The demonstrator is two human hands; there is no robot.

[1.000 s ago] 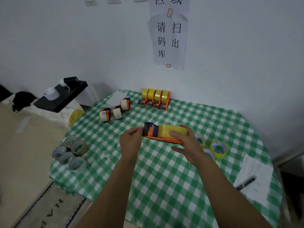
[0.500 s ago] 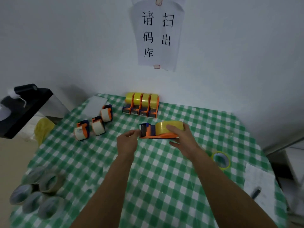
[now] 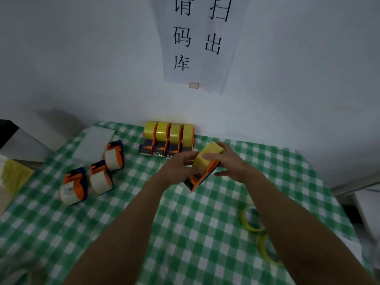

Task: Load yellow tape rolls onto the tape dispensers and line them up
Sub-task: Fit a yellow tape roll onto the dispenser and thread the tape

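Head view: left hand (image 3: 176, 167) grips the orange dispenser (image 3: 205, 175) and right hand (image 3: 230, 163) curls fingers over its yellow roll (image 3: 211, 148), holding it tilted above the checked table (image 3: 195, 233), just near-right of the far row of four loaded dispensers (image 3: 168, 138), probably to line up fifth.

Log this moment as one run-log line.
stage: lining up | left hand: holds dispenser | right hand: grips its yellow roll | dispenser: near right end of loaded row, not yet aligned

Both forearms angled inward ahead of the body — the left hand (image 3: 176, 167) and right hand (image 3: 229, 164) together gripped one tape dispenser (image 3: 202, 175).
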